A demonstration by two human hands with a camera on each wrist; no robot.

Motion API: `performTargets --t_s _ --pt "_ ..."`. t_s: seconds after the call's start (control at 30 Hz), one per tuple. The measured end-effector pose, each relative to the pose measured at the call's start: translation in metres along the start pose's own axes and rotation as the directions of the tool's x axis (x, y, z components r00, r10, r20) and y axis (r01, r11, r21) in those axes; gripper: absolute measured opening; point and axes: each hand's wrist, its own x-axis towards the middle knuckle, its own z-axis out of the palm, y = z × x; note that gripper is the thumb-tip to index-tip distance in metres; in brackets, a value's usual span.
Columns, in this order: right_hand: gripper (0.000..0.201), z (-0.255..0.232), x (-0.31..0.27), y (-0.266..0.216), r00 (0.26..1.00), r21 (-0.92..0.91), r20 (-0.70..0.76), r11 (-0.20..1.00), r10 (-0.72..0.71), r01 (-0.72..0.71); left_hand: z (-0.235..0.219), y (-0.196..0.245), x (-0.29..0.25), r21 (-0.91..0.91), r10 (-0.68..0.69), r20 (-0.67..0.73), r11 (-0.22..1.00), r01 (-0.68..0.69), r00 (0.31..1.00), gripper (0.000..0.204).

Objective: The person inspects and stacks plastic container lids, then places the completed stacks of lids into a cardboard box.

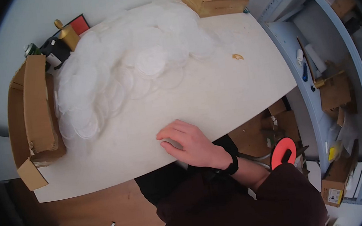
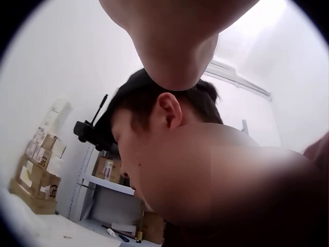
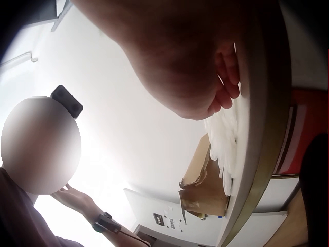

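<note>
On the white table point(image 1: 147, 129), near its front edge, the right hand point(image 1: 188, 143) rests with its fingers loosely bent and nothing in them. The right wrist view shows the same hand point(image 3: 190, 77) from below, several fingertips near the table. Raised beside the person's head is the left hand point(image 3: 74, 199), its fingers mostly hidden. In the left wrist view only the heel of that hand point(image 2: 169, 46) shows, large at the top. A heap of thin, translucent white discs point(image 1: 149, 63) lies across the back and left of the table, beyond the right hand.
An open cardboard box point(image 1: 39, 106) stands at the table's left end. Behind the discs are a gold bottle point(image 1: 68, 36) and a black container point(image 1: 55, 51). More boxes point(image 1: 222, 6) stand at the back. A small orange-brown piece point(image 1: 237, 56) lies right; metal shelving point(image 1: 288, 44) is beside the table.
</note>
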Motion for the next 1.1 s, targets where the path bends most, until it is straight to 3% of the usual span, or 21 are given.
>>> performTargets --t_s 0.1,0.33,1.1 --pt "0.013 0.004 -0.005 0.004 1.000 -0.029 -0.015 0.999 -0.022 0.022 0.008 0.016 -0.023 -0.105 -0.103 0.003 0.989 0.103 0.995 0.082" --pt "0.012 0.006 -0.010 0.004 0.995 -0.023 -0.079 0.998 -0.060 0.059 0.018 0.050 -0.033 -0.266 -0.180 0.041 0.946 0.184 0.983 0.078" --pt "0.014 0.012 -0.011 0.010 0.988 -0.075 -0.103 0.992 -0.112 0.104 -0.048 0.083 -0.029 -0.486 -0.226 0.191 0.824 0.292 0.955 0.066"
